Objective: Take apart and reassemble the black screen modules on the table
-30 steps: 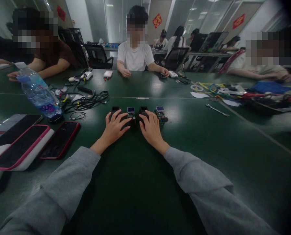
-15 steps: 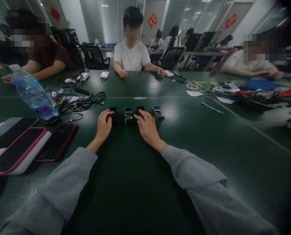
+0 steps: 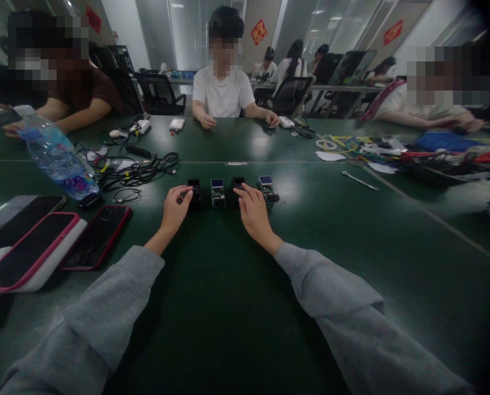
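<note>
Four small devices stand in a row on the dark green table [image 3: 212, 307]. At the left end is a black device [image 3: 194, 192]; my left hand [image 3: 176, 207] is at its left side, fingers bent and apart, with nothing seen in them. Beside it stands a green circuit board with a small screen [image 3: 218, 193]. The fingers of my right hand [image 3: 255, 211] are spread at the near right side of a second black device [image 3: 238, 183]; whether they touch it is unclear. Another board with a screen [image 3: 268, 188] sits at the right end, just beyond that hand.
Phones [image 3: 99, 238] and a tilted water bottle [image 3: 59, 156] are on the left, near black cables [image 3: 146, 170]. A wrench [image 3: 360, 180] and a pile of cables and cloth [image 3: 438, 153] lie on the right. Across the table sits a person in white [image 3: 223, 90].
My right hand has shifted slightly right, uncovering more of the second black device. My left hand's fingers have drawn back a little from the left black device. The view has moved slightly.
</note>
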### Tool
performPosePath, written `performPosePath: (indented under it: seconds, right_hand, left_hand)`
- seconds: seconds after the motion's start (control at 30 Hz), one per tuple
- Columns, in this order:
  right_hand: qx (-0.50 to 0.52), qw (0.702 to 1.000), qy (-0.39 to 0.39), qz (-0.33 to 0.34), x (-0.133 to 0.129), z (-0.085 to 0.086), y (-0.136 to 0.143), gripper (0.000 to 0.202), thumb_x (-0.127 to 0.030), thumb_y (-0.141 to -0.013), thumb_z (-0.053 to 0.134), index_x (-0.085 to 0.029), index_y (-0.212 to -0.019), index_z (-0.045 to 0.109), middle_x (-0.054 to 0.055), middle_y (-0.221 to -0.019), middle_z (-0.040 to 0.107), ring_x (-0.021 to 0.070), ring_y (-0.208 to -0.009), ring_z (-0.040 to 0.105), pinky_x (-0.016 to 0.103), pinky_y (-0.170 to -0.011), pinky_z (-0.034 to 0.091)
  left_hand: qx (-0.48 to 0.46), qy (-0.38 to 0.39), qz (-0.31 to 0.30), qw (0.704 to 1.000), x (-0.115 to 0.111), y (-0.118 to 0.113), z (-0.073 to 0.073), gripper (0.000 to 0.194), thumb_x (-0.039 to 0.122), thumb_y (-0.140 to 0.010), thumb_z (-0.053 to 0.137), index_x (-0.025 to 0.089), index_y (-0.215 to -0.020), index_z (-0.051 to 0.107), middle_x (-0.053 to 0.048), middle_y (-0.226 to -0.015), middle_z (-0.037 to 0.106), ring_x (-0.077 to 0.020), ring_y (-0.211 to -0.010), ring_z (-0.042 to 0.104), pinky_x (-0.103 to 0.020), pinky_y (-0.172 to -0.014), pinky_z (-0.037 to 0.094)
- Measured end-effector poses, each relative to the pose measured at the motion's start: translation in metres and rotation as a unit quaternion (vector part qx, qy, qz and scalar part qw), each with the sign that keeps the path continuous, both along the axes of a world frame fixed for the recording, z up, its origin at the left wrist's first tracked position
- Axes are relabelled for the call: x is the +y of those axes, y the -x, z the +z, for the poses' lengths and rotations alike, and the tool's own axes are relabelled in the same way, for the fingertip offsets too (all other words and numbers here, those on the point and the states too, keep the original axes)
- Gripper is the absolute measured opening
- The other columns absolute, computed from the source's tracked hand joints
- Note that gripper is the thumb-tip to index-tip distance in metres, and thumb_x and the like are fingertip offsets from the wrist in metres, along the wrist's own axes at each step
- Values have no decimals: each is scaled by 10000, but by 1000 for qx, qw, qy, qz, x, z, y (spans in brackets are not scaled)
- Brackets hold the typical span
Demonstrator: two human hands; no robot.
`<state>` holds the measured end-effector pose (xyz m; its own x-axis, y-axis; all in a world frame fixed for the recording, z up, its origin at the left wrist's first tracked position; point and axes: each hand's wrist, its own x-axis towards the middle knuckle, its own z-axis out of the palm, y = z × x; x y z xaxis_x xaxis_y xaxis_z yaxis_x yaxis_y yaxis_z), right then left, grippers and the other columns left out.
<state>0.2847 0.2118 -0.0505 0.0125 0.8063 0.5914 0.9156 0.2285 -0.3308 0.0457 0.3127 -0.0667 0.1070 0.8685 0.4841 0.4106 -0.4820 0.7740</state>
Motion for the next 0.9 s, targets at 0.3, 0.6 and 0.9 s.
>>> performPosePath:
  seconds: [0.3,0.6,0.9]
  right_hand:
    - [-1,1000,-6,5,-3,5,1,380,-201,-1015,322,-198,-1321,547,95,-1403,503,268,-1314,407,503,-1062,413]
    - [-92,990,34,98,-10,10,9,376,-198,-1009,392,-262,-1360,510,31,-1494,442,236,-1409,321,484,-1105,361]
    - [-103,989,55,90,-10,11,10,412,-240,-1007,416,-280,-1413,473,32,-1529,395,252,-1422,299,490,-1104,362]
  left_hand:
    - [1,7,-20,1000,0,0,-1,288,408,-902,606,238,-1109,711,-87,-1257,605,-210,-1052,636,-397,-907,552]
    - [14,15,-35,999,-3,-2,3,307,418,-923,568,247,-1140,702,-85,-1292,600,-213,-1040,639,-418,-907,544]
    - [59,-20,-18,998,-5,-4,5,309,387,-923,574,248,-1179,676,-96,-1339,572,-249,-1233,544,-479,-1033,454]
